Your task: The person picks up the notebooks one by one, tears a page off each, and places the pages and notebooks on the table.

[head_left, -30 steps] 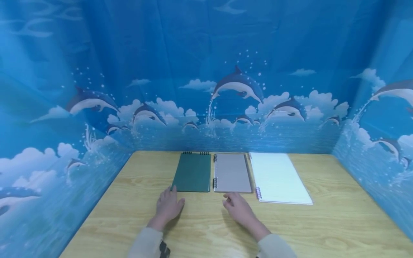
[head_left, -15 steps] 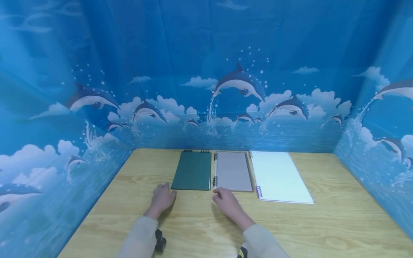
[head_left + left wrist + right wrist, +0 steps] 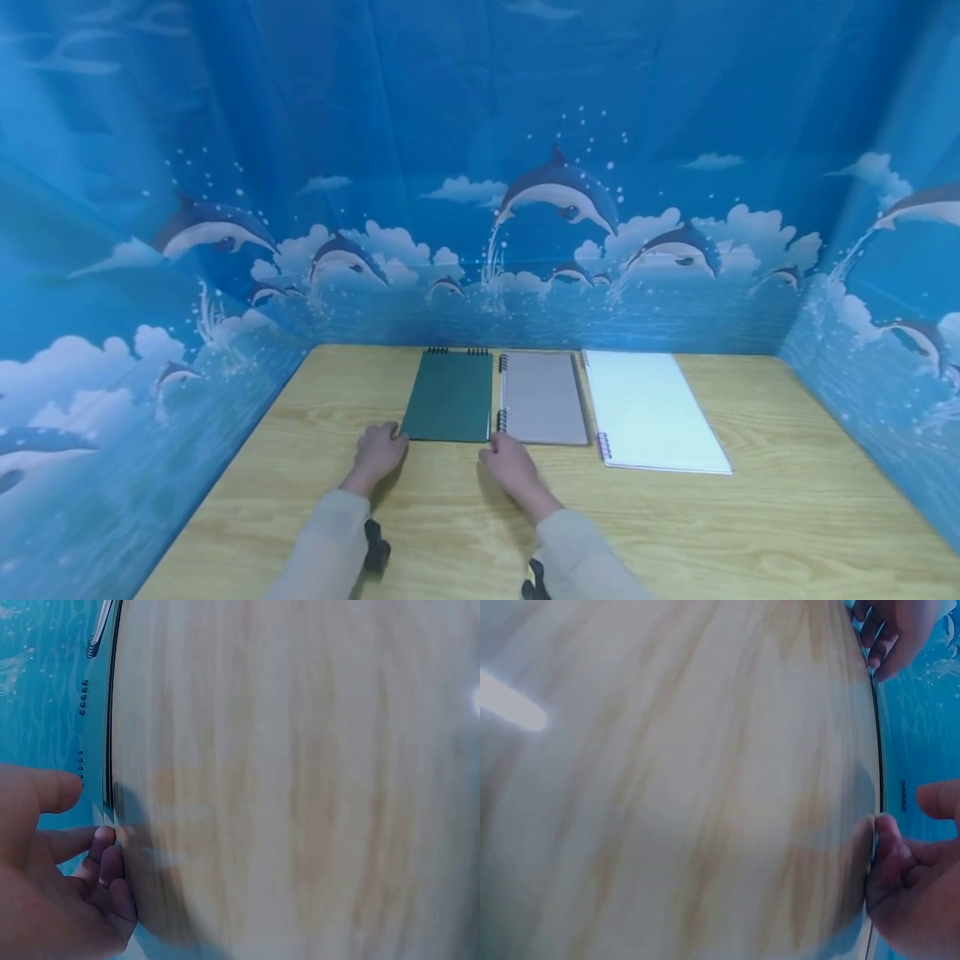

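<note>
A dark green spiral notebook [image 3: 450,397] lies closed on the table, its black coil at the far edge. At its near left corner my left hand [image 3: 377,452] has the thumb and curled fingers apart, close to the edge. My right hand [image 3: 513,469] is at the near right corner, fingertips by the edge. In the left wrist view, the left thumb [image 3: 56,791] stands above the cover level and the other fingers lie low on the table. The right wrist view shows a similar gap between the right thumb [image 3: 939,799] and fingers. Neither hand visibly pinches the notebook.
Just right of the green notebook lies a grey-brown spiral notebook [image 3: 543,398]. Farther right, a larger white spiral notepad [image 3: 654,410] lies slightly slanted. The wooden table [image 3: 675,533] is bounded by a blue dolphin-print curtain [image 3: 420,167] at the back and sides.
My right hand has moved left from the grey-brown notebook's near edge to the green notebook's near right corner. My left hand drew back slightly, then returned to the left corner. The notebooks stay put.
</note>
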The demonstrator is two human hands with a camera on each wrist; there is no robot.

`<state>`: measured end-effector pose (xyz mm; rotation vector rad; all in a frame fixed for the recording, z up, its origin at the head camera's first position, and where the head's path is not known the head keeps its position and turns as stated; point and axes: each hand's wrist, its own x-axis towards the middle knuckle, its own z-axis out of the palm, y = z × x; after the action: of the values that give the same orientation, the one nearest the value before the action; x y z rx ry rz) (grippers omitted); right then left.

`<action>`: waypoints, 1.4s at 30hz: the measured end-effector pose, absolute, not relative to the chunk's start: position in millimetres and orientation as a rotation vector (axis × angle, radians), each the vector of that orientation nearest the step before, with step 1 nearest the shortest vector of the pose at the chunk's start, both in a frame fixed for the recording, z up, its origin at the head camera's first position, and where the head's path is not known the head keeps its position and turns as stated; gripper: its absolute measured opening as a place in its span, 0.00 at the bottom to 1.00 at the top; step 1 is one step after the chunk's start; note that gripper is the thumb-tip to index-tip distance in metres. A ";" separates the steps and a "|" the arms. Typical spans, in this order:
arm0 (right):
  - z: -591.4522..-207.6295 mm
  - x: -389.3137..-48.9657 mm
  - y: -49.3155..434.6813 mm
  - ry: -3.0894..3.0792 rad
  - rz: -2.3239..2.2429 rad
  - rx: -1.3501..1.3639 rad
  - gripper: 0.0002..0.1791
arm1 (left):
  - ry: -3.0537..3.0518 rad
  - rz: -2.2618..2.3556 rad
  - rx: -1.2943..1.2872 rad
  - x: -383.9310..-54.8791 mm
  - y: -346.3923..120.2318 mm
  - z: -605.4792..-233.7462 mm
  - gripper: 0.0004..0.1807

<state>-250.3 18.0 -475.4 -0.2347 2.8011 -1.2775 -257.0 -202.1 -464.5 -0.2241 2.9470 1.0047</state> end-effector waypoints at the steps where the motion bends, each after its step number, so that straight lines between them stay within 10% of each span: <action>1: -475.3 -250.7 16.4 2.803 -1.266 -0.214 0.12 | 2.948 1.000 -0.231 -257.8 -201.5 -464.5 0.27; 18: -464.9 -255.4 3.2 2.468 -1.540 0.071 0.30 | 2.838 1.183 -0.409 -265.1 -186.5 -458.0 0.26; 27: -456.7 -260.4 -2.4 2.069 -1.892 0.392 0.04 | 2.782 1.227 -0.515 -269.8 -182.4 -454.5 0.15; 42: -452.4 -260.1 -0.4 1.999 -1.953 0.497 0.13 | 2.730 1.296 -0.597 -275.9 -180.4 -452.5 0.13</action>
<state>-260.1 -0.4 -452.4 0.4971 1.9987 -1.9528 -275.9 -180.4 -452.5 -0.5972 2.7301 1.2963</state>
